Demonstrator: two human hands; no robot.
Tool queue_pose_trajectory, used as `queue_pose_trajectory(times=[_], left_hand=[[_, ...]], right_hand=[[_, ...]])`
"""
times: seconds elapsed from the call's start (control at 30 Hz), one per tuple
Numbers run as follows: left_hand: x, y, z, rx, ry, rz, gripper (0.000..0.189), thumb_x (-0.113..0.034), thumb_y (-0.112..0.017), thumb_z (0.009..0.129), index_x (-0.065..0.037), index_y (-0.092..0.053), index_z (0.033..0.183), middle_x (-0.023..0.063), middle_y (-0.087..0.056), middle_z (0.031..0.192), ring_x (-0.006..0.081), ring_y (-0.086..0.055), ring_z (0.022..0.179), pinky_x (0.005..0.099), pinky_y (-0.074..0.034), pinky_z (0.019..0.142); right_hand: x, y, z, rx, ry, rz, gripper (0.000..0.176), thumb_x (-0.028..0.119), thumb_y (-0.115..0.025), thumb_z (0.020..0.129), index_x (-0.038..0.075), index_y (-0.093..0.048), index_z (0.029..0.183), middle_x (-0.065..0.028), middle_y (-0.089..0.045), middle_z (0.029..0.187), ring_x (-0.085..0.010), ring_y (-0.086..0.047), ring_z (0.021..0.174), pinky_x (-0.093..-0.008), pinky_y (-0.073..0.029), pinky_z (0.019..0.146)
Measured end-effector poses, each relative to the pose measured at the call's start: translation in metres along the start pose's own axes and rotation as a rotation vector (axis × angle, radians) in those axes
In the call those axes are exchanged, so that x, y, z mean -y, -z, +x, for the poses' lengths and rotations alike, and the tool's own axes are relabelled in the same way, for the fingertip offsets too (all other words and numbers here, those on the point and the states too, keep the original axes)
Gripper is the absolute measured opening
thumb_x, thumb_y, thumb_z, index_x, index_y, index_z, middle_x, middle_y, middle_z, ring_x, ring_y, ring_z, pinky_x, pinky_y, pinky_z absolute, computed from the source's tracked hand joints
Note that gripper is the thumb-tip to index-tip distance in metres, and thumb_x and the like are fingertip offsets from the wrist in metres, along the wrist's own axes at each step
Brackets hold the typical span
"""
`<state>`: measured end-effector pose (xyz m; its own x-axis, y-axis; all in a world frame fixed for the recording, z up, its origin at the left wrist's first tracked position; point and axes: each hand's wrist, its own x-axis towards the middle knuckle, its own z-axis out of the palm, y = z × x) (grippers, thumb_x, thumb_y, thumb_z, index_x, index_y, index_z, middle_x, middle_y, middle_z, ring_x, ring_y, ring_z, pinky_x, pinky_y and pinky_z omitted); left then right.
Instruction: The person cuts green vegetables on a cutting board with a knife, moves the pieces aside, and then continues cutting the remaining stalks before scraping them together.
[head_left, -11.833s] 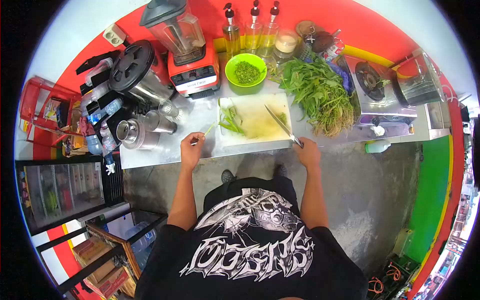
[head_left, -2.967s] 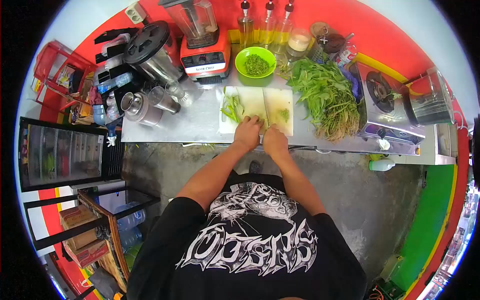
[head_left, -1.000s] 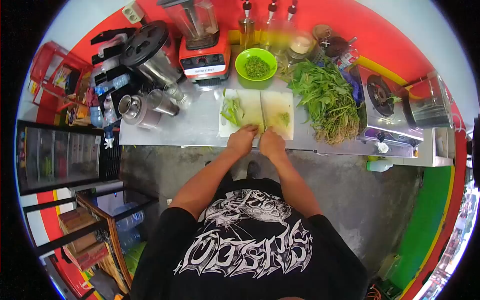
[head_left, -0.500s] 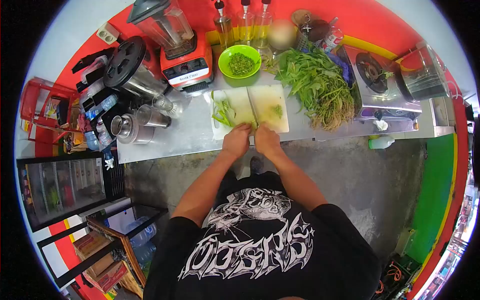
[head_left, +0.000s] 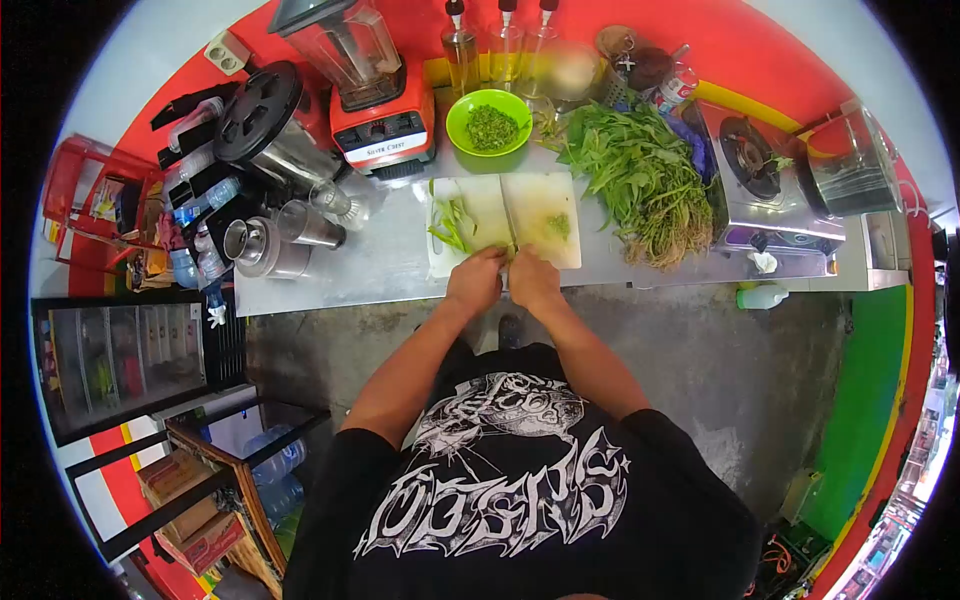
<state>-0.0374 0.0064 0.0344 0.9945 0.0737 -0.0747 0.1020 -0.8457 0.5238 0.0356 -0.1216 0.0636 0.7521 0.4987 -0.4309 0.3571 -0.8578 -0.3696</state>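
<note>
A white cutting board (head_left: 470, 197) lies on the metal counter in front of me. My right hand (head_left: 534, 279) is closed around the handle of a knife, whose blade (head_left: 508, 208) points away from me across the board. Close beside the blade, my left hand (head_left: 476, 279) has its fingers pressed together on a small bunch of green stems, mostly hidden by the fingers. Loose green leaves (head_left: 454, 224) rest on the board's left half. Finely chopped greens (head_left: 558, 225) sit to the right of the blade.
Behind the board stands a green bowl (head_left: 488, 125) of chopped greens. A large leafy bunch (head_left: 640, 180) lies to the right, near a gas stove (head_left: 755, 185). A red blender (head_left: 383, 135), metal cups (head_left: 262, 248) and pump bottles (head_left: 505, 55) stand around the counter (head_left: 375, 260).
The view has shifted slightly, so the counter and its things appear a little lower and further right. Both hands remain together at the board's near edge.
</note>
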Motion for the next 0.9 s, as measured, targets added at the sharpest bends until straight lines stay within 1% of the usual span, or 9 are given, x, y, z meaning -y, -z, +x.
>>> queue_pose_trajectory(times=[0.13, 0.2, 0.33, 0.4, 0.6, 0.63, 0.8, 0.87, 0.9], left_hand=[[-0.002, 0.000, -0.001, 0.018, 0.035, -0.017, 0.043, -0.006, -0.064, 0.079, -0.005, -0.068, 0.122, 0.0114, -0.064, 0.132, 0.0317, -0.063, 0.118, 0.0416, -0.053, 0.097], [-0.002, -0.001, -0.001, -0.030, -0.019, -0.012, 0.042, 0.000, -0.059, 0.079, -0.005, -0.068, 0.120, 0.0079, -0.064, 0.131, 0.0301, -0.064, 0.115, 0.0420, -0.055, 0.094], [-0.004, 0.002, 0.000, 0.014, 0.031, -0.008, 0.045, 0.000, -0.059, 0.078, -0.004, -0.066, 0.123, 0.0077, -0.064, 0.131, 0.0304, -0.063, 0.117, 0.0428, -0.054, 0.096], [-0.005, 0.002, -0.002, -0.046, 0.041, -0.066, 0.044, 0.001, -0.060, 0.077, -0.003, -0.065, 0.120, 0.0101, -0.065, 0.128, 0.0337, -0.062, 0.117, 0.0441, -0.053, 0.097], [-0.002, 0.006, 0.001, -0.091, -0.099, -0.035, 0.043, 0.004, -0.060, 0.073, -0.002, -0.060, 0.116, 0.0203, -0.067, 0.116, 0.0402, -0.061, 0.112, 0.0464, -0.051, 0.097], [-0.002, 0.008, 0.002, -0.011, -0.055, -0.016, 0.043, 0.004, -0.059, 0.074, -0.001, -0.057, 0.116, 0.0222, -0.066, 0.114, 0.0401, -0.061, 0.112, 0.0474, -0.051, 0.095], [-0.002, 0.012, 0.001, -0.013, -0.031, -0.063, 0.048, 0.001, -0.066, 0.074, -0.002, -0.057, 0.121, 0.0210, -0.065, 0.119, 0.0397, -0.059, 0.118, 0.0463, -0.050, 0.099], [-0.005, 0.016, 0.002, -0.013, -0.063, -0.052, 0.032, 0.002, -0.059, 0.076, -0.002, -0.062, 0.108, 0.0194, -0.067, 0.116, 0.0383, -0.061, 0.113, 0.0462, -0.052, 0.095], [-0.001, 0.011, 0.002, -0.017, -0.061, -0.052, 0.032, 0.002, -0.059, 0.076, -0.002, -0.062, 0.108, 0.0194, -0.067, 0.116, 0.0383, -0.061, 0.113, 0.0462, -0.052, 0.095]], right_hand=[[-0.005, -0.013, 0.005, -0.022, -0.085, 0.077, 0.035, 0.007, -0.061, 0.087, -0.008, -0.053, 0.118, -0.0303, -0.069, 0.108, -0.0440, -0.069, 0.105, -0.0494, -0.054, 0.091], [-0.004, -0.009, 0.011, 0.001, -0.049, 0.038, 0.038, 0.006, -0.062, 0.086, -0.009, -0.052, 0.120, -0.0314, -0.069, 0.109, -0.0447, -0.068, 0.105, -0.0501, -0.054, 0.091], [-0.002, -0.005, 0.006, 0.056, -0.011, -0.004, 0.035, 0.007, -0.060, 0.089, -0.007, -0.054, 0.120, -0.0286, -0.070, 0.112, -0.0411, -0.069, 0.107, -0.0478, -0.054, 0.093], [-0.002, -0.012, 0.000, -0.004, -0.055, 0.052, 0.039, 0.003, -0.066, 0.082, -0.009, -0.053, 0.118, -0.0297, -0.069, 0.110, -0.0447, -0.068, 0.105, -0.0492, -0.056, 0.089], [-0.004, -0.011, 0.010, 0.008, -0.046, 0.069, 0.036, 0.006, -0.062, 0.085, -0.008, -0.052, 0.117, -0.0303, -0.069, 0.109, -0.0455, -0.068, 0.106, -0.0504, -0.054, 0.091], [-0.002, -0.008, 0.008, 0.006, -0.036, 0.070, 0.036, 0.006, -0.062, 0.085, -0.008, -0.052, 0.117, -0.0303, -0.069, 0.109, -0.0455, -0.068, 0.106, -0.0504, -0.054, 0.091], [-0.007, -0.013, 0.005, 0.021, -0.020, 0.060, 0.036, 0.011, -0.061, 0.087, -0.009, -0.052, 0.116, -0.0310, -0.069, 0.110, -0.0448, -0.068, 0.106, -0.0504, -0.054, 0.091], [-0.007, -0.009, 0.011, 0.010, -0.014, 0.065, 0.037, 0.011, -0.060, 0.089, -0.009, -0.052, 0.118, -0.0311, -0.069, 0.110, -0.0448, -0.068, 0.107, -0.0507, -0.054, 0.092], [-0.005, -0.005, 0.011, 0.002, -0.011, 0.078, 0.037, 0.012, -0.058, 0.090, -0.009, -0.051, 0.119, -0.0312, -0.068, 0.111, -0.0449, -0.067, 0.107, -0.0509, -0.054, 0.092]])
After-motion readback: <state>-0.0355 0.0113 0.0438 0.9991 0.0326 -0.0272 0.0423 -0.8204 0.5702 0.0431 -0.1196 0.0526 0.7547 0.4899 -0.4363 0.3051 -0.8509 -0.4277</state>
